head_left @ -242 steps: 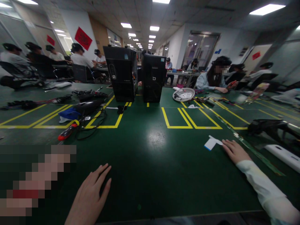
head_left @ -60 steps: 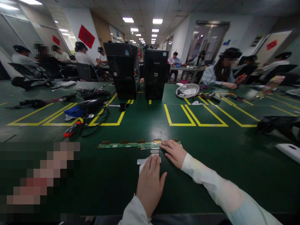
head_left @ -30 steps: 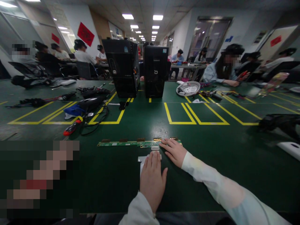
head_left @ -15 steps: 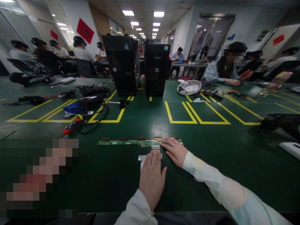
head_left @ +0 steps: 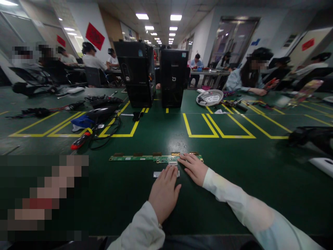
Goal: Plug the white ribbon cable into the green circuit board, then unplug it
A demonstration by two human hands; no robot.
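Note:
A long, narrow green circuit board [head_left: 140,158] lies crosswise on the green table, with brown and gold tabs along its far edge. My right hand [head_left: 194,168] rests on the board's right end, fingers stretched out and slightly apart. My left hand [head_left: 165,192] lies palm down just in front of the board, its extended fingertips by a white connector [head_left: 172,163] on the near edge. Under the left fingers is a pale flat strip [head_left: 156,174], mostly covered by the hand. Whether the fingertips press on the connector is hidden.
Left are a red-and-black-handled tool [head_left: 80,139], a blue-and-black item [head_left: 83,121] and tangled cables [head_left: 39,111]. Two black computer towers [head_left: 173,80] stand ahead. Farther right is a white basket [head_left: 210,98]. A co-worker [head_left: 247,81] sits across the table; yellow tape marks the tabletop.
My left hand has shifted slightly left and tilted, covering the pale piece below the strip that showed before. My right hand stays on the board.

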